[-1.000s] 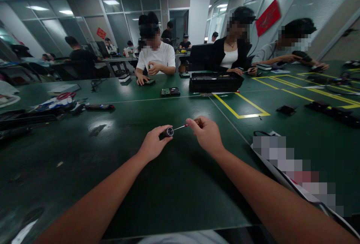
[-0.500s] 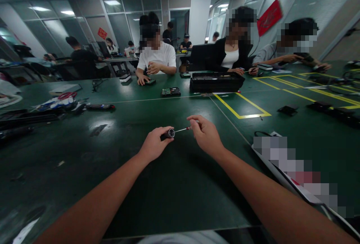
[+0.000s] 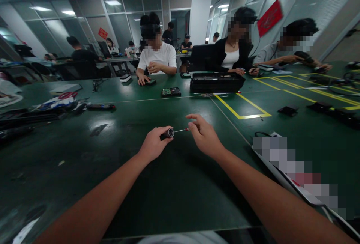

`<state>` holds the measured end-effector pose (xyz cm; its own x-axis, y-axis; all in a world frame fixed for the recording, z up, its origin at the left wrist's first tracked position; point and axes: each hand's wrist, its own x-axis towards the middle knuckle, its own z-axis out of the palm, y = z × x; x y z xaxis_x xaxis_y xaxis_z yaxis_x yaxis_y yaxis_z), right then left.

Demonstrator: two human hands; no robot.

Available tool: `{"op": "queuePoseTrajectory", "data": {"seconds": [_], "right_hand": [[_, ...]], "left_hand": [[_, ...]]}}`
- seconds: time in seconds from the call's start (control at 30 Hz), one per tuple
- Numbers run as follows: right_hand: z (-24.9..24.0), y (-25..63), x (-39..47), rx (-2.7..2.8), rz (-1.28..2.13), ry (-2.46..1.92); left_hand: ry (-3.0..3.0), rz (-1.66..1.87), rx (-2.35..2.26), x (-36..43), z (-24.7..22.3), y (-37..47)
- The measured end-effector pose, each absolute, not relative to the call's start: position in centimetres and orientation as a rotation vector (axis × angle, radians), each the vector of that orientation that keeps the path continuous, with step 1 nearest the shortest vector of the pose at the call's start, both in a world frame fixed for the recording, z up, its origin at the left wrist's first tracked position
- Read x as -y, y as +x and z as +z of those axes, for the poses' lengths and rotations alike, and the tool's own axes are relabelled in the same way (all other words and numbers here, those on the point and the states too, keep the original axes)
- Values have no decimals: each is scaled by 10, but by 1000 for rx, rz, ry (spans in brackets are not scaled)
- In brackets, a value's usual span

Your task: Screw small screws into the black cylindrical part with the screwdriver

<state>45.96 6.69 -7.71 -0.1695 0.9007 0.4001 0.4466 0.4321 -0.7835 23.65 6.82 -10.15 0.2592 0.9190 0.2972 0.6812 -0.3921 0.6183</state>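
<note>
My left hand (image 3: 153, 144) is closed around a dark cylinder (image 3: 169, 133), whose round, light-rimmed end faces me. In my right hand (image 3: 206, 134) is a thin screwdriver (image 3: 180, 130) with a bright metal shaft and a red part by my fingers; most of its handle is hidden there. The shaft points left and its tip meets or lies right beside the cylinder's round end; I cannot tell whether it is inside. Both hands are just above the green tabletop (image 3: 168, 199).
A black open box (image 3: 216, 82) and a green circuit board (image 3: 171, 92) lie ahead. Tools (image 3: 60, 101) and a dark pen-shaped tool (image 3: 100, 107) are on the left. A white-edged item (image 3: 277, 167) lies at right. Several people sit across the table, one in a white shirt (image 3: 157, 58).
My right hand and the screwdriver have shifted very slightly left and up. My left hand stays in place with the cylinder.
</note>
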Motion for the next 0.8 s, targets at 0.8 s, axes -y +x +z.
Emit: {"op": "queuePoseTrajectory", "data": {"seconds": [0.8], "right_hand": [[-79, 459, -70, 1724, 676, -1222]], "left_hand": [[2190, 863, -1475, -66, -96, 238]]}}
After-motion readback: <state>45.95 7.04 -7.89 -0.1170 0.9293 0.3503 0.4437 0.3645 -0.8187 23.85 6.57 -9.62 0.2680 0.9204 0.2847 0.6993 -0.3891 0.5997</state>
